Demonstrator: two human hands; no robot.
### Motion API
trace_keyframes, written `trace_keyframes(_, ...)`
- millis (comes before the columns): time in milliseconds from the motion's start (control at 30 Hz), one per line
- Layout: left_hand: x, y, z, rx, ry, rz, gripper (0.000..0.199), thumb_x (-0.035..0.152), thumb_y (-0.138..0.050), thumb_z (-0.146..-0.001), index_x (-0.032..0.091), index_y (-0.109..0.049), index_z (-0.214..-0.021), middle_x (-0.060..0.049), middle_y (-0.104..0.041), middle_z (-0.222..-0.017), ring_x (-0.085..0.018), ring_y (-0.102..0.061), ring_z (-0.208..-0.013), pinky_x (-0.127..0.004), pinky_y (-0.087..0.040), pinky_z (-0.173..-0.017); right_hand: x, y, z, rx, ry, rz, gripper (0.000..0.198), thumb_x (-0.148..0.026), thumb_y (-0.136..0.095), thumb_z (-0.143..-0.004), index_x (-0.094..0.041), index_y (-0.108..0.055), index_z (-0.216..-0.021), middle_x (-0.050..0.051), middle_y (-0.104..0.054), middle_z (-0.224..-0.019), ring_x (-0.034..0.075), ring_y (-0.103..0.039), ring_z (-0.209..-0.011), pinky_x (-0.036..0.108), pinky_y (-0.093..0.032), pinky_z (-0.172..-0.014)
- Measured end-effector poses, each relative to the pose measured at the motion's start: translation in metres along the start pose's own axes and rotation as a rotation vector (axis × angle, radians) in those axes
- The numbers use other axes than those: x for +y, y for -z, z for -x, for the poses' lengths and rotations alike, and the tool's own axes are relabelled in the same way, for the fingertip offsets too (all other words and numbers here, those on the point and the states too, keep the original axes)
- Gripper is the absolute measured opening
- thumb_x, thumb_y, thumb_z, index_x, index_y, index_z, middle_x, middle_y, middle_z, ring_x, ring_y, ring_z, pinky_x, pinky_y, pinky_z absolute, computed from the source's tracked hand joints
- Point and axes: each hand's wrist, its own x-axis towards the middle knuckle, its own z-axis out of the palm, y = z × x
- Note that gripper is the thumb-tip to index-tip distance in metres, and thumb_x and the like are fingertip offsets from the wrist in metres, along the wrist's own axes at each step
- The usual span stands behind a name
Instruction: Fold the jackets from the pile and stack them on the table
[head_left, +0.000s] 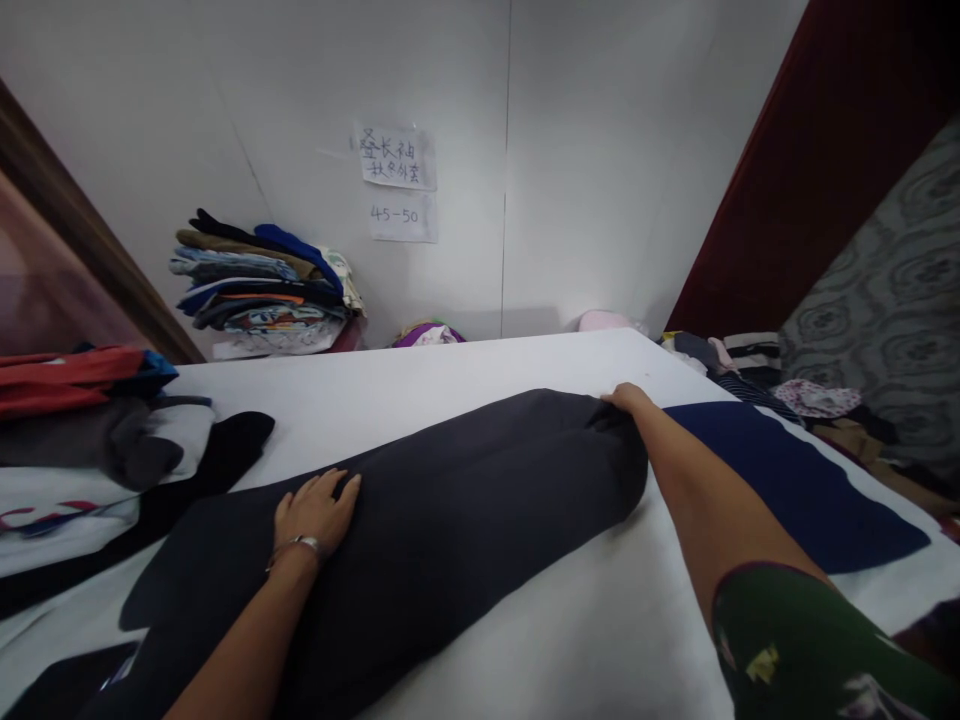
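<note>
The grey garment (465, 510) is seemingly being straightened, pressed by the spread left hand (315, 515), pinched by the right hand (628, 398); folding is probably being called for next.

A dark gray garment (457, 510) lies stretched at a slant across a white counter (450, 378), its middle mostly smooth, its right end bunched into creases.

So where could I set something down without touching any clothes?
Behind the dark garment, a bare strip of the white table runs along the back edge; in front, another patch lies between that garment and the right forearm. The left end is crowded with piled clothes, and navy cloth covers part of the right.
</note>
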Motion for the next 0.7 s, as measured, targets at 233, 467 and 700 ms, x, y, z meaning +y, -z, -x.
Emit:
trace_keyframes(233, 0.001, 0.002, -0.001, -0.024, 0.005, 0.0, 0.057, 0.047, -0.028, -0.091, 0.017, -0.053, -0.132, -0.008, -0.047, -0.144, -0.025, -0.036, -0.137, -0.048, -0.02, -0.115, -0.045, 0.002, 0.024, 0.006, 0.204, 0.028, 0.059, -0.055, -0.036, -0.093, -0.021, -0.044, -0.141, 0.012, -0.04, -0.148, 0.027, -0.032, -0.139, 0.046, -0.026, -0.111)
trace_keyframes(467, 0.001, 0.002, -0.001, -0.013, -0.001, -0.003, 0.058, 0.047, -0.027, -0.091, 0.016, -0.054, -0.132, -0.01, -0.048, -0.143, -0.026, -0.037, -0.136, -0.047, -0.02, -0.115, -0.07, -0.023, 0.049, -0.289, 0.302, 0.053, 0.066, -0.064, -0.027, -0.091, -0.025, -0.039, -0.144, 0.008, -0.035, -0.152, 0.029, -0.025, -0.142, 0.056, -0.014, -0.114)
trace_keyframes(700, 0.004, 0.005, 0.0, 0.001, -0.008, -0.008, 0.057, 0.046, -0.029, -0.091, 0.015, -0.057, -0.129, -0.011, -0.051, -0.14, -0.028, -0.042, -0.133, -0.048, -0.025, -0.113, -0.095, 0.008, 0.073, -0.207, 0.271, 0.022, 0.065, -0.061, -0.021, -0.094, -0.023, -0.041, -0.143, 0.01, -0.038, -0.15, 0.031, -0.028, -0.14, 0.06, -0.014, -0.111)
